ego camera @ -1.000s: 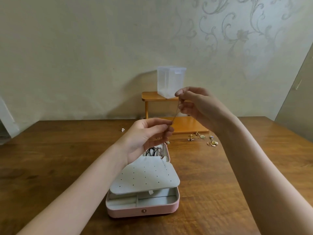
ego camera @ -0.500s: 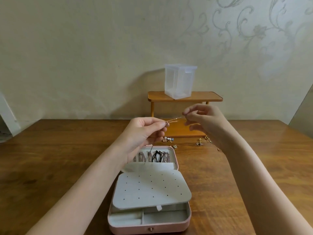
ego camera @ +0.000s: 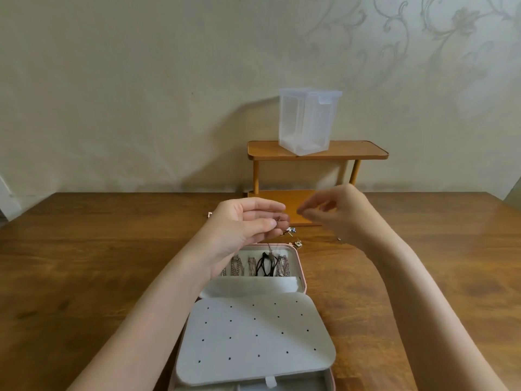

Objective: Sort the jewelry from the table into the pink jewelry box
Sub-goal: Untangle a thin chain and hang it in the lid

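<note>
The pink jewelry box (ego camera: 303,273) lies open on the table in front of me. Its grey perforated panel (ego camera: 253,334) covers the near half, and several chains and a black cord (ego camera: 265,266) lie in the far compartment. My left hand (ego camera: 245,225) hovers over that compartment and pinches a thin necklace (ego camera: 280,218) at its fingertips. The chain hangs down toward the box. My right hand (ego camera: 335,214) is blurred, a short way to the right of the left hand, fingers loosely curled, with nothing visible in them.
Loose small jewelry pieces (ego camera: 290,230) lie on the wooden table just beyond the box, and one small piece (ego camera: 209,214) lies to the left. A two-tier wooden shelf (ego camera: 363,153) stands against the wall with a clear plastic container (ego camera: 308,119) on top.
Both hands came down from in front of the shelf to just above the box. The chain was stretched between the two hands; now only the left hand holds it and the right has drawn apart.
</note>
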Tool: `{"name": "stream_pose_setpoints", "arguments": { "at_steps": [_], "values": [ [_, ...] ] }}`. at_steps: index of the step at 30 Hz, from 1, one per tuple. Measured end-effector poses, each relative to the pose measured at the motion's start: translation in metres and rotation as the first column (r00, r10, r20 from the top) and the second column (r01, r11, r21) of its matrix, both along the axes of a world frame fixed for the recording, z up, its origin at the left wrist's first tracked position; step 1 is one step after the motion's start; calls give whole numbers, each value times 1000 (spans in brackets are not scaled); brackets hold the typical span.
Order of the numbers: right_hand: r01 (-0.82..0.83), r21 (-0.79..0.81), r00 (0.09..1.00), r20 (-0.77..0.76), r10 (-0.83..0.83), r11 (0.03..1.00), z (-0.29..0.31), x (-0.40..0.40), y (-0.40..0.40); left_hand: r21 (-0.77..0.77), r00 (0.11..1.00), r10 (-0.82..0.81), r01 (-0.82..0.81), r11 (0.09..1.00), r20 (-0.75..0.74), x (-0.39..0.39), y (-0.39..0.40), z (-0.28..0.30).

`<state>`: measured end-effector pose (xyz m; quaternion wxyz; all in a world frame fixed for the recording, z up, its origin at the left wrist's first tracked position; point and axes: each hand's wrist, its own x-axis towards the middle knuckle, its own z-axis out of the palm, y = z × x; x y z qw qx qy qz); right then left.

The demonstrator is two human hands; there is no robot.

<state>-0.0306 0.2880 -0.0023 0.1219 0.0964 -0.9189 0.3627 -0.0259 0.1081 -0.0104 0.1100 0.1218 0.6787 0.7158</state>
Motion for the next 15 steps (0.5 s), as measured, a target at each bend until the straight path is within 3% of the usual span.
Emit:
{"name": "stream_pose_setpoints", "arguments": {
  "at_steps": [2,4,11,15],
  "values": [
    [-87,-176,990,-124,65,981,4,2,-5,1,999,27,-27,1000,-23,-3,1,1],
    [-163,-225,978,-164,128,961,7,2,-9,12,998,48,-47,999,-44,-4,1,2],
    [-237,-169,960,-190,205,957,6,2,-16,49,976,176,-171,984,-128,-2,-1,7],
    [-175,-130,959,-246,140,976,4,4,-22,71,958,248,-241,968,-141,0,3,6]
  ]
}}
